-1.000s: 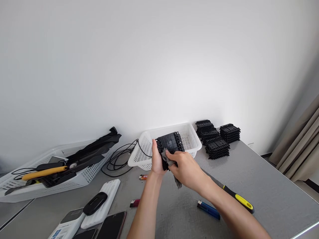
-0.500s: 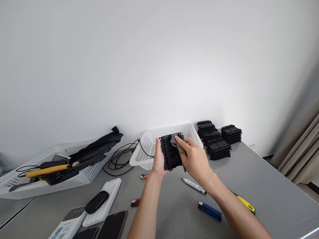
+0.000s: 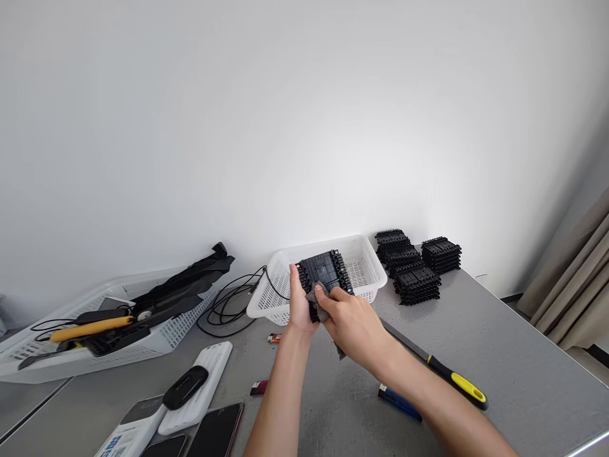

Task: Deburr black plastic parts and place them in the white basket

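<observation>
My left hand (image 3: 301, 303) grips a black plastic panel (image 3: 323, 269) with toothed edges by its left side, thumb up along the edge. The panel is tilted toward me above the front of a white basket (image 3: 365, 270). In my right hand (image 3: 354, 324) a grey cloth (image 3: 320, 297) is pinched, pressed against the panel's lower left part. Part of the cloth hangs below my right hand. The fingers of my left hand behind the panel are hidden.
Stacks of similar black panels (image 3: 417, 282) stand at the right by the wall. A file-like tool with a black and yellow handle (image 3: 459, 381), a blue lighter (image 3: 398, 401), phones (image 3: 215, 428), a white power bank (image 3: 202, 387) and a black cable (image 3: 221, 311) lie around. A filled basket (image 3: 143, 346) sits left.
My right hand has moved the cloth down and left across the panel, from its upper right to its lower left. The tool's shaft now shows, while the white marker is hidden.
</observation>
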Available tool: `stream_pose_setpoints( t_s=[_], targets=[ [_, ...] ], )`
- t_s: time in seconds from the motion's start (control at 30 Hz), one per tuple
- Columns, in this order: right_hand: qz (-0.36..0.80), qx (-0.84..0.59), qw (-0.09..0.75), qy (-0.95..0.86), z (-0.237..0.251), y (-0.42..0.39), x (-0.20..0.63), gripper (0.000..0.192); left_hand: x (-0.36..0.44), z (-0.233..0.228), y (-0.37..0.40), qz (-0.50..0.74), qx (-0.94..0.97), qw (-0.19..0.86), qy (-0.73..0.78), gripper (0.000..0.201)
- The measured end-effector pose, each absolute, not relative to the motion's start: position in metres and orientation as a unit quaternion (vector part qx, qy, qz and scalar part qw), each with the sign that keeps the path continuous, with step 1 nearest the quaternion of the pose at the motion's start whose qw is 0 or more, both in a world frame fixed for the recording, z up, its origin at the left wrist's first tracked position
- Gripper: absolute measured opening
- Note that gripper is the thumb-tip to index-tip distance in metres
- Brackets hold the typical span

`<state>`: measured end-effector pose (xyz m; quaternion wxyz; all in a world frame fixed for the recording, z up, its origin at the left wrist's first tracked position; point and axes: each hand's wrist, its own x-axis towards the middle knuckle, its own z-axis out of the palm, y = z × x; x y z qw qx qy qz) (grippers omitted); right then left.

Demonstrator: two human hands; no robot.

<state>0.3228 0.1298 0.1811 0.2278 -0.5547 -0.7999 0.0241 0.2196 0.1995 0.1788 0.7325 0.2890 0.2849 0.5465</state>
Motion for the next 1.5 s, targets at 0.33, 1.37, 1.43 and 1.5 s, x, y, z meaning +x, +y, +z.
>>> stream_pose_setpoints(
  t_s=[0.33,1.37,1.43,1.5],
  targets=[
    [0.037,-0.519,0.205,-0.829,0.18,0.124,0.325,0.04,0.213,0.184,0.201,0.603,0.278,0.677,0.317,0.059],
    [0.148,-0.504,0.358,-0.772,0.172,0.13,0.321,0.028,0.207,0.176,0.203,0.576,0.352,0.693,0.254,0.065],
    [0.185,-0.485,0.368,-0.771,0.174,0.13,0.322,0.028,0.207,0.176,0.203,0.57,0.353,0.699,0.249,0.065],
    [0.23,-0.47,0.374,-0.766,0.179,0.128,0.326,0.029,0.207,0.178,0.202,0.566,0.348,0.705,0.249,0.066]
  ],
)
